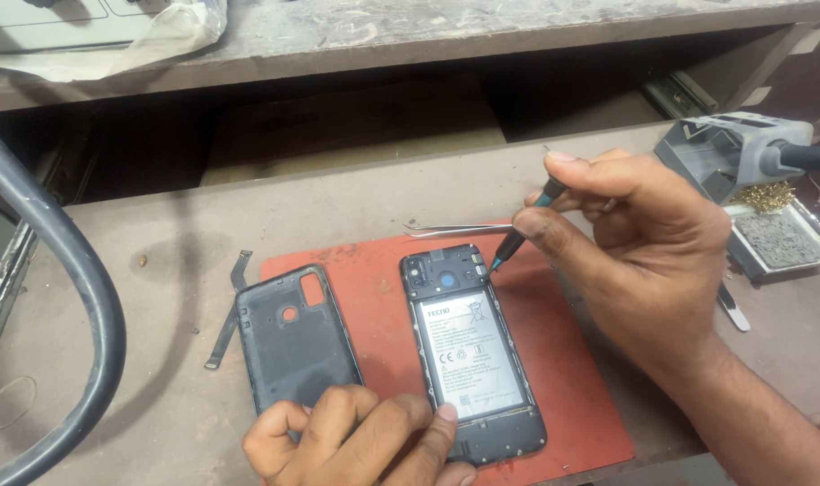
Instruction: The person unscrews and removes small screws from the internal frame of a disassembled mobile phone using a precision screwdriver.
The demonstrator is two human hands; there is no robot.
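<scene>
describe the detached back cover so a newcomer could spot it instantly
Start at the red mat on the workbench. The opened phone lies on it; left of that, overhanging the mat's left edge, lies the back cover. Unlike the phone, it is an empty dark shell with cut-out holes.

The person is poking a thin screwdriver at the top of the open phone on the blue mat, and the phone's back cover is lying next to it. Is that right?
Almost. In the head view the flat rubber mat is red-orange, not blue. The rest holds: the right hand points a thin dark screwdriver at the top of the opened black phone, and the removed black plastic back cover lies beside it.
</scene>
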